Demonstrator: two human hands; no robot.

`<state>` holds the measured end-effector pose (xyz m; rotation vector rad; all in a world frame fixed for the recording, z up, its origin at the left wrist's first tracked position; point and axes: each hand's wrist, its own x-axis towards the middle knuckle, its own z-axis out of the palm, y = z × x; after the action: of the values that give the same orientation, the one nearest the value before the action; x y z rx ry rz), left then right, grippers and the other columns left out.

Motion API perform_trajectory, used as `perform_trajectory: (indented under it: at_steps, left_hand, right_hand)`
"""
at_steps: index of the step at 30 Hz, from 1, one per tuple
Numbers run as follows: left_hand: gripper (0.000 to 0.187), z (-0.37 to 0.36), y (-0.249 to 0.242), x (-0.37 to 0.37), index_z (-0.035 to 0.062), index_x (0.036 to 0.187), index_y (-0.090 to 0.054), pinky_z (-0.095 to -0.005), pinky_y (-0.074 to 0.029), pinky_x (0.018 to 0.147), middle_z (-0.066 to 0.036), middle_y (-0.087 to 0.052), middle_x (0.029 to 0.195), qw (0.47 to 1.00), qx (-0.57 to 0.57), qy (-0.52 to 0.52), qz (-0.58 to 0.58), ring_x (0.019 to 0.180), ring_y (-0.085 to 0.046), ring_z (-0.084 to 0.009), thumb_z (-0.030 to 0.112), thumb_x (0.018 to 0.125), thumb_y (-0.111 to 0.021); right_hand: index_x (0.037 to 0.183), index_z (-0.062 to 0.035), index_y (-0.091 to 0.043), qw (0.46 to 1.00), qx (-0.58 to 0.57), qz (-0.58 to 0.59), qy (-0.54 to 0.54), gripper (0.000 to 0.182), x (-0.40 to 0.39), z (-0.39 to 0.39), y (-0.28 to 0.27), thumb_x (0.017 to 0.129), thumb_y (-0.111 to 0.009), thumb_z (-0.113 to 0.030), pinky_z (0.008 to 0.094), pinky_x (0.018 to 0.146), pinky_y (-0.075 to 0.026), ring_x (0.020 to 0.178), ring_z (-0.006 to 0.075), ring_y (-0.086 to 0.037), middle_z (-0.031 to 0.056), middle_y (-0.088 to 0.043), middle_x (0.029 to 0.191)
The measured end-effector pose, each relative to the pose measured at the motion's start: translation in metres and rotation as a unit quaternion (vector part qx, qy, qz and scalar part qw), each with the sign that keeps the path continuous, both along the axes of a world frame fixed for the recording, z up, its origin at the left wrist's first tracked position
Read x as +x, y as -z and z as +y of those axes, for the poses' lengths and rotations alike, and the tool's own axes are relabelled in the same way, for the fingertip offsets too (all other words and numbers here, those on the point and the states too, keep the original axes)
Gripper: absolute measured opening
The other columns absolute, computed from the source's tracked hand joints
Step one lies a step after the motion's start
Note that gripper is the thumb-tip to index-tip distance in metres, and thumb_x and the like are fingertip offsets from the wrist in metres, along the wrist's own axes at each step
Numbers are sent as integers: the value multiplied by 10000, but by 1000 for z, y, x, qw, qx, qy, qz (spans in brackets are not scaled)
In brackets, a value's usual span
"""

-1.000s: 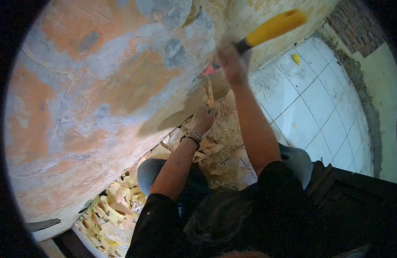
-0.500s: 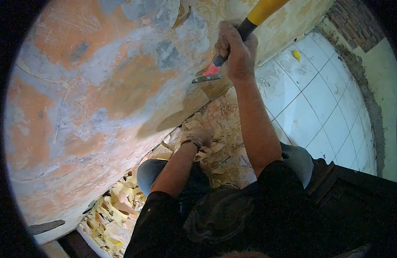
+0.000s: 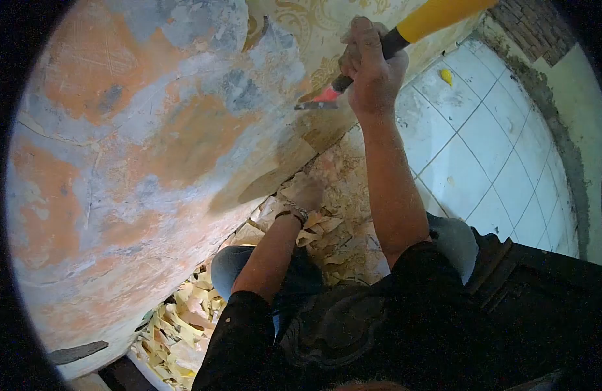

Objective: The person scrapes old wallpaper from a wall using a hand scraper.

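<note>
My right hand [image 3: 378, 78] is closed around the black grip of a long-handled scraper [image 3: 438, 18]. The scraper has a yellow shaft and a pinkish-red neck. Its dark, flat blade [image 3: 317, 105] is right at the wall's surface, near the edge of the patterned wallpaper [image 3: 324, 18]. Low down by the foot of the wall, my left hand [image 3: 302, 194] reaches over torn wallpaper scraps [image 3: 324, 228], with a bracelet at its wrist. Its fingers are blurred, and I cannot tell what they hold.
The stripped wall [image 3: 138, 150] shows orange and grey patches on the left. More peeled scraps [image 3: 177, 329] lie heaped at the lower left. White floor tiles [image 3: 470, 156] spread to the right, with a small yellow piece [image 3: 446, 77] on them. Dark carved wood [image 3: 529, 280] stands at the lower right.
My right hand and the scraper have moved up and to the right, and the blade is now more level. My left hand has shifted slightly up toward the wall's base.
</note>
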<state>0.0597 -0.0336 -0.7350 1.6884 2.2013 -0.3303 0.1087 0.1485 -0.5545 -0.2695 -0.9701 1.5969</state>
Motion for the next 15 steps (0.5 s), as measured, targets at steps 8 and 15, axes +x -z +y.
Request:
perform_trajectory:
  at_steps: [8,15]
  left_hand:
    - [359,-7,39,-3,85,1021,-673,-454,-521,805,-149,-686,947,994,-65,-1,-88,920,-658,-301,395,902,-538]
    - [511,-29,121,-30,101,1126,-652,-453,-460,938,-169,-637,1158,990,5,82,-113,1076,-598,-318,535,902,-499]
  right_hand:
    - [744,-24,-609,996,51,-71,34,227,-20,-6,34,880,-655,-201,234,438,-337,474,57,-433,-33,-495,589]
    - [693,-55,-568,997,45,-61,-17,235,-7,-13,38,855,-661,-197,255,442,-359,494,68,-436,-30,-488,595]
